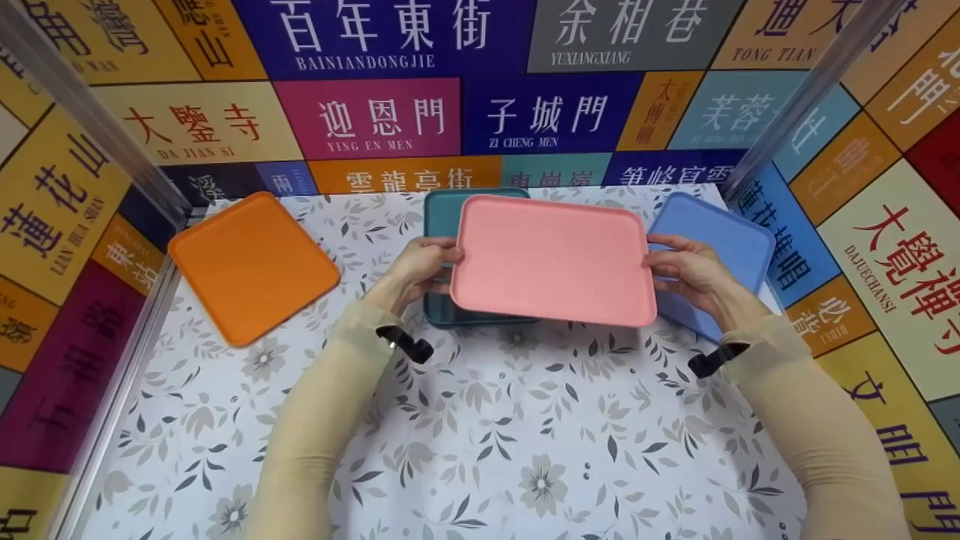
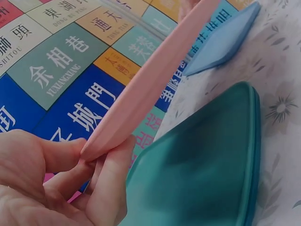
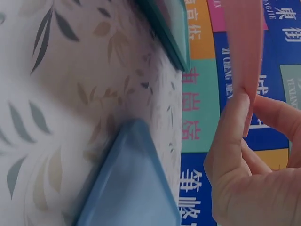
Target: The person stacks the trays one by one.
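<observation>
A pink rectangular tray (image 1: 555,259) is held up above the table between both hands. My left hand (image 1: 421,268) pinches its left short edge, thumb on one face and fingers on the other, as the left wrist view shows. At the opposite short edge, my right hand (image 1: 694,270) grips the rim between thumb and fingers. Beneath the pink tray lies a teal tray (image 2: 202,155), partly hidden in the head view. Its side shows a doubled edge; I cannot tell if two are stacked. A blue tray (image 1: 731,240) lies behind the right hand, partly covered by it.
An orange tray (image 1: 255,266) lies turned at an angle on the table's left side. White cloth with grey leaves and flowers covers the table (image 1: 487,450). Colourful panels with printed signs (image 1: 367,116) stand along the back and both sides.
</observation>
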Demonstrator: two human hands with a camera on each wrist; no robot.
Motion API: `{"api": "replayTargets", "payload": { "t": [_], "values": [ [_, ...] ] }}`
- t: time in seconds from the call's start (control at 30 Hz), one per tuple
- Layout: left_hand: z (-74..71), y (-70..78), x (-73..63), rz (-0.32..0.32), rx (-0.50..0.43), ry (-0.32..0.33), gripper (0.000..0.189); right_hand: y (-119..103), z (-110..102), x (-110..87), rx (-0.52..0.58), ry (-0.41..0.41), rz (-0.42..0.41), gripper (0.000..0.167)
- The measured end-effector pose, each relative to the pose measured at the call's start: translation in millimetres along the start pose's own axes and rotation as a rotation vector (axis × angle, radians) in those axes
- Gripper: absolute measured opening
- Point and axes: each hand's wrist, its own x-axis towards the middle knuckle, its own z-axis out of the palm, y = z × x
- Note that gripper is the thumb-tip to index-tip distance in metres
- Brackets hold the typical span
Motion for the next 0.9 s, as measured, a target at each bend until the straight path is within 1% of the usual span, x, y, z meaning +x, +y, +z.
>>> {"api": "replayTargets", "payload": {
  "t": [0.1, 0.17, 0.27, 0.43, 0.53, 0.63, 0.77, 0.9],
  "values": [
    [-1.8, -4.0, -0.6, 0.001, -0.05, 0.041, 0.042, 3, 5, -1.5, 0.057, 0.011, -0.016, 0.042],
    [-2.8, -6.6, -1.3, 0.008, -0.074, 0.074, 0.04, 7, 10, -1.6, 0.096, 0.004, -0.021, 0.028],
    [-3.1, -10.4, -2.5, 0.013, -0.1, 0.115, 0.039, 12, 19, -0.9, 0.155, 0.003, -0.022, 0.014],
    [3.6, -15.7, -5.0, 0.033, -0.155, 0.155, 0.04, 24, 38, -0.6, 0.284, 0.042, -0.037, 0.011],
    [12.0, -19.2, -5.9, 0.05, -0.198, 0.178, 0.04, 33, 53, -0.9, 0.394, 0.073, -0.047, 0.01],
    [21.8, -23.2, -6.3, 0.064, -0.238, 0.2, 0.041, 44, 72, -0.8, 0.47, 0.1, -0.058, 0.014],
    [32.7, -29.3, -6.3, 0.073, -0.283, 0.218, 0.041, 58, 102, 0.4, 0.493, 0.135, -0.062, 0.021],
    [39.8, -35.4, -7.1, 0.082, -0.316, 0.225, 0.041, 67, 128, 2.7, 0.528, 0.176, -0.079, 0.025]
  ]
}}
